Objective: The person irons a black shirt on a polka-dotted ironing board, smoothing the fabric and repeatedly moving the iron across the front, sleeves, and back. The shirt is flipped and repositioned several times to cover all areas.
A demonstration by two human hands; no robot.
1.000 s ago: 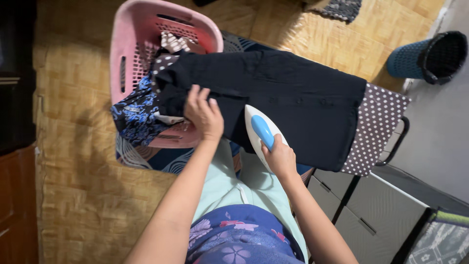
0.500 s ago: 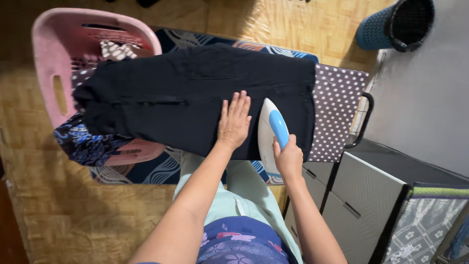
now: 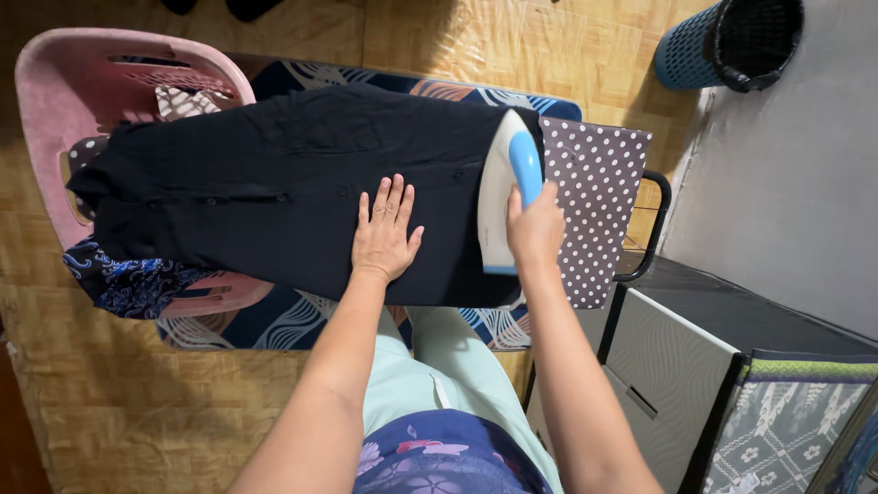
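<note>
On top of the dark shirt lay the left hand, flat, palm down, its fingers stretched out straight and a little apart. Just to the right of those fingers, the right hand had its fingers curled tight around the blue handle of one iron. One iron, one shirt and two hands were there. The iron was white and smooth, with a pointed tip. The shirt was soft black cloth with small buttons, spread on the ironing board, whose cover had white dots. Left of the fingers stood one pink plastic basket with holes.
</note>
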